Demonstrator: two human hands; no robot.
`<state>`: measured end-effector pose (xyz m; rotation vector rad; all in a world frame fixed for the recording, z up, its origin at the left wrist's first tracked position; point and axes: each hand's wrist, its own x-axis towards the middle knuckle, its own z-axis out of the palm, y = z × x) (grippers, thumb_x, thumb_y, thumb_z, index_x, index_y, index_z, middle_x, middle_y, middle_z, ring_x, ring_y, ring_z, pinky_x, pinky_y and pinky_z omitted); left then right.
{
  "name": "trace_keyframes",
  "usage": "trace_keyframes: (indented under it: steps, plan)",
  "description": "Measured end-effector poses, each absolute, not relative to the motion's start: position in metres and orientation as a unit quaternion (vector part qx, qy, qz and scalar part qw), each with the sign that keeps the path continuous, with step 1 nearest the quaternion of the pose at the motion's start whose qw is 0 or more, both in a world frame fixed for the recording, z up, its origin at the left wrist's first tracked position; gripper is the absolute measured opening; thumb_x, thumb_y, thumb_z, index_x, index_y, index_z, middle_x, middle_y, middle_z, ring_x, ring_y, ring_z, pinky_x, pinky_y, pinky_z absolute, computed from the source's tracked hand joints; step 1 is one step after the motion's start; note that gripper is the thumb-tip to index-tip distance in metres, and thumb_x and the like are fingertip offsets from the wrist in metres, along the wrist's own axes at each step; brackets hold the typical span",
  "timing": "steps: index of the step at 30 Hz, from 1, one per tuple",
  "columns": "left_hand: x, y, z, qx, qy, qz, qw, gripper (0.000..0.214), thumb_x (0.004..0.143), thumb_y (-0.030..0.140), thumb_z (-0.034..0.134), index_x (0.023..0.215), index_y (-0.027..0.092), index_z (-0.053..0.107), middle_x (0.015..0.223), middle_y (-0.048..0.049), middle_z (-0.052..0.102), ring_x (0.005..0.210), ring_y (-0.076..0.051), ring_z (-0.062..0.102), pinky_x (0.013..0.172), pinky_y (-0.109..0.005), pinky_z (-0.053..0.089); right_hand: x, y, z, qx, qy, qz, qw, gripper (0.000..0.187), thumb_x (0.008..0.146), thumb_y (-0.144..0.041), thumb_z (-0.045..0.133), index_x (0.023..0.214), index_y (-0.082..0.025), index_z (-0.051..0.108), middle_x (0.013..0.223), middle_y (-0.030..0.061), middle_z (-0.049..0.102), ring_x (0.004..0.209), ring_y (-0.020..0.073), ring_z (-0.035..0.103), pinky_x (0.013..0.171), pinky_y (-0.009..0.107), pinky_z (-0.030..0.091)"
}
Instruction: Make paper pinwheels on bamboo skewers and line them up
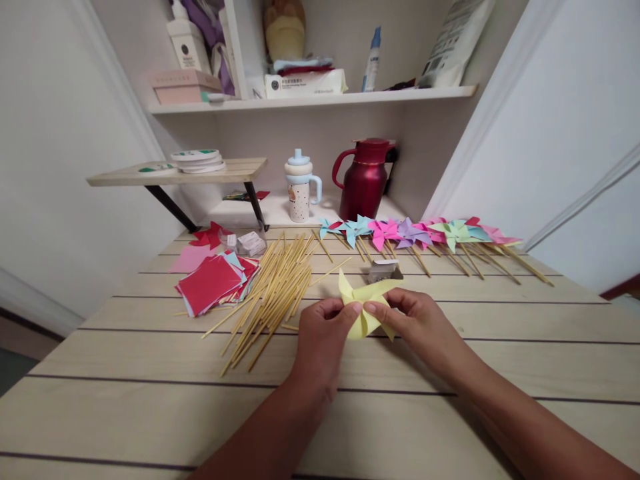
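A yellow paper pinwheel (367, 293) with folded blades is held above the table between both hands. My left hand (325, 333) pinches it from the left, thumb near its middle. From the right, my right hand (417, 320) grips it too, its thumb close to the other one at the centre. Just behind the pinwheel stands a small open box (385, 269), its contents hard to make out. Left of my left hand lies a loose pile of thin wooden sticks (275, 293). Beyond that is a stack of square paper sheets (210, 283), red on top.
Several finished pinwheels on sticks (413, 233) lie along the table's back right. A clear plastic box (250, 243) sits behind the paper. At the back are a cup (300, 190), a red thermos jug (364, 180) and a small raised shelf (115, 175).
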<state>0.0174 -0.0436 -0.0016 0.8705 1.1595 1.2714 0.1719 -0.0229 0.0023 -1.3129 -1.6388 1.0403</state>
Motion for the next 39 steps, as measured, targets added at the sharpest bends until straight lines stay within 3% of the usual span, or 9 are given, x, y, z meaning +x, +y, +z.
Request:
trace_keyframes:
  steps: [7,14,23,27,31,35,39]
  plan:
    - [0.019,-0.043,0.003,0.381,0.530,0.551,0.520,0.014,0.068,0.028,0.073,0.066,0.014,0.071,0.064,-0.0027,0.067,0.059,-0.013,0.055,0.057,-0.025,0.040,0.171,-0.023,-0.004,-0.492,-0.641,0.426,0.407,0.036,0.083,-0.051,0.067,0.069,-0.018,0.061,0.066,-0.0017,0.053,0.062,0.0136,0.045,0.057,0.027,0.035]
    - [0.016,-0.040,-0.001,0.335,0.541,0.587,0.501,0.016,0.069,0.029,0.072,0.069,0.013,0.073,0.066,-0.0033,0.068,0.060,-0.014,0.056,0.059,-0.025,0.041,0.170,-0.025,-0.002,-0.447,-0.593,0.472,0.475,0.032,0.086,-0.047,0.067,0.105,-0.023,0.064,0.086,0.0026,0.065,0.076,0.0185,0.057,0.066,0.030,0.045]
    - [0.015,-0.040,-0.006,0.343,0.544,0.594,0.482,0.018,0.069,0.031,0.073,0.066,0.013,0.069,0.067,-0.0044,0.067,0.063,-0.015,0.056,0.060,-0.026,0.042,0.177,-0.021,0.000,-0.430,-0.624,0.375,0.534,0.014,0.087,-0.041,0.068,0.086,-0.027,0.066,0.096,0.0020,0.062,0.096,0.0207,0.057,0.084,0.034,0.045]
    - [0.014,-0.039,-0.007,0.307,0.523,0.616,0.503,0.021,0.069,0.033,0.074,0.072,0.012,0.072,0.069,-0.0048,0.068,0.064,-0.015,0.058,0.061,-0.026,0.043,0.182,-0.021,0.001,-0.426,-0.680,0.309,0.511,0.009,0.084,-0.038,0.071,0.089,-0.031,0.074,0.105,0.0038,0.057,0.112,0.0254,0.052,0.098,0.042,0.040]
    - [0.013,-0.037,-0.006,0.275,0.509,0.634,0.513,0.022,0.069,0.032,0.075,0.074,0.011,0.072,0.069,-0.0044,0.068,0.064,-0.015,0.058,0.063,-0.026,0.044,0.183,-0.022,-0.001,-0.426,-0.699,0.282,0.501,0.015,0.081,-0.038,0.074,0.095,-0.034,0.075,0.111,0.0040,0.053,0.117,0.0270,0.050,0.103,0.045,0.037]
    - [0.013,-0.040,-0.001,0.274,0.496,0.631,0.530,0.020,0.068,0.031,0.076,0.073,0.011,0.073,0.068,-0.0046,0.068,0.064,-0.015,0.058,0.062,-0.026,0.044,0.180,-0.024,0.001,-0.454,-0.644,0.333,0.518,0.021,0.084,-0.044,0.071,0.101,-0.034,0.073,0.115,0.0037,0.060,0.114,0.0260,0.055,0.097,0.041,0.043]
    - [0.015,-0.043,0.002,0.282,0.478,0.617,0.558,0.020,0.068,0.030,0.077,0.073,0.011,0.074,0.067,-0.0048,0.069,0.061,-0.014,0.058,0.061,-0.026,0.045,0.179,-0.025,0.005,-0.503,-0.585,0.414,0.483,0.030,0.085,-0.052,0.067,0.103,-0.029,0.072,0.097,0.0031,0.068,0.093,0.0214,0.061,0.083,0.034,0.047]
